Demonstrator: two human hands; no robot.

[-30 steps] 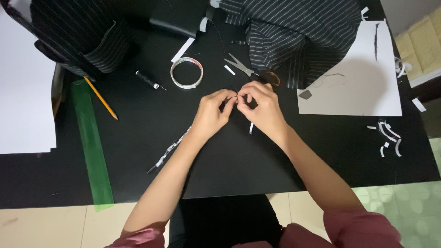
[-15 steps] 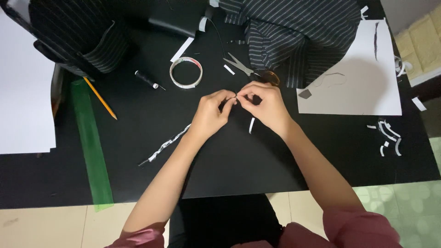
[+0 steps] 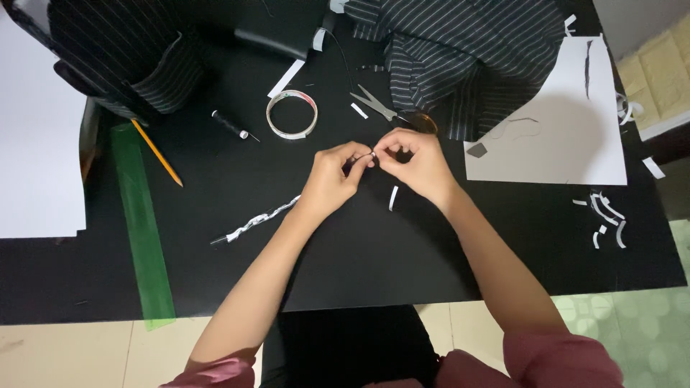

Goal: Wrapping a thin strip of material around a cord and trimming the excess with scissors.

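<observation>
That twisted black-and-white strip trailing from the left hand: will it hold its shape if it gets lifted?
Probably not: the strip looks thin and kinked, so it would likely sag from the left hand. It seems light, lying flat on the black table, and unlikely to roll.

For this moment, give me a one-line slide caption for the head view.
Left hand and right hand pinch a small strip together over a black table, scissors and tape roll nearby.
</observation>
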